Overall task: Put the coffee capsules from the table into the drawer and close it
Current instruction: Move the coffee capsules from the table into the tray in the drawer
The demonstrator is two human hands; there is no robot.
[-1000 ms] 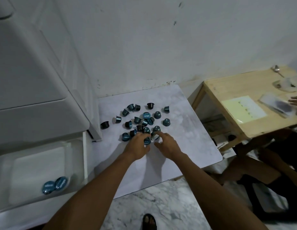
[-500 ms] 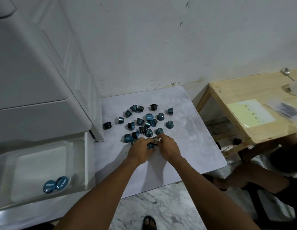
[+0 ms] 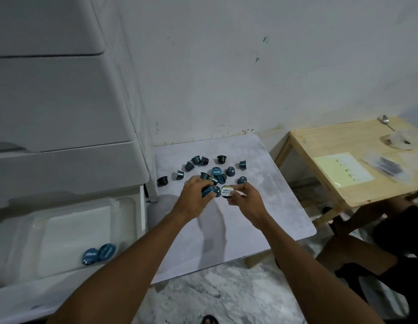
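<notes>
Several blue-green coffee capsules [image 3: 230, 171] lie scattered on the far half of a small white marbled table [image 3: 261, 225]. My left hand [image 3: 195, 195] is closed over blue capsules [image 3: 209, 190] at the near edge of the pile. My right hand [image 3: 245, 199] pinches a capsule with a white printed lid [image 3: 226, 191] between thumb and fingers, lid facing me. To the left, the bottom drawer [image 3: 70, 232] of a white plastic cabinet stands pulled open, with two blue capsules [image 3: 98, 253] lying in its near right corner.
The white cabinet [image 3: 63, 113] rises at the left, against the table. A wooden table [image 3: 343, 164] with papers, plastic bags and a spoon [image 3: 385, 121] stands at the right. A seated person's legs [image 3: 357, 251] are beside it. My foot [image 3: 209, 320] shows on the marble floor.
Both hands have closed on capsules at the near edge of the pile and lifted them slightly; the right hand has turned its capsule so the white lid shows. The camera view shifted slightly.
</notes>
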